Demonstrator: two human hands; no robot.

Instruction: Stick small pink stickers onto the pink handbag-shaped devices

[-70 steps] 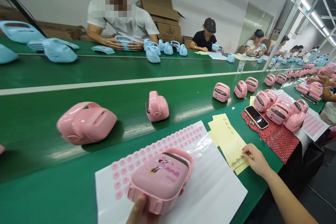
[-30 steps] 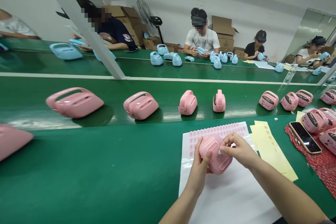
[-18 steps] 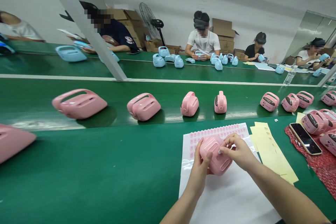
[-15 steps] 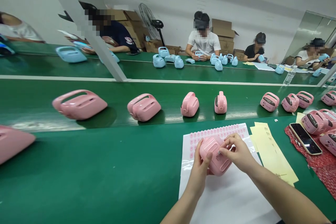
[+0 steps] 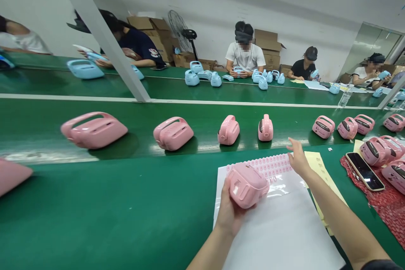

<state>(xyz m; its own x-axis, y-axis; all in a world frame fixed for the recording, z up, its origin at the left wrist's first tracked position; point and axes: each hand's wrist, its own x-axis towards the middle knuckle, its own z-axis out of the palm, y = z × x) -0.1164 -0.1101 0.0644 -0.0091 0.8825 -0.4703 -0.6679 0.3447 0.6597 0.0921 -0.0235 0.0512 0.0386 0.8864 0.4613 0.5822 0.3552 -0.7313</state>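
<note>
My left hand [image 5: 230, 213] is wrapped round a pink rounded plastic device [image 5: 248, 185], holding it tilted above a white sheet [image 5: 262, 236]. Under and behind the device lies a sticker sheet [image 5: 275, 167] with rows of small pink round stickers. My right hand [image 5: 298, 159] is over the right end of those rows, apart from the device, its fingers stretched out and spread. I see nothing held in it. Beside and partly under the right forearm are pale yellow paper strips [image 5: 319, 168].
Pink devices with handles, such as this one [image 5: 174, 133], stand in a row beyond the sheet. At right, a phone [image 5: 365, 171] lies on red bubble wrap [image 5: 379, 202] near more pink devices. Across the divider, several people handle blue devices [image 5: 192, 78]. A slanted post [image 5: 104, 38] rises at left.
My right hand has left the pink device and moved up and right to the sticker sheet, its fingers opening from a pinch. My left hand has turned the device and shifted it slightly left.
</note>
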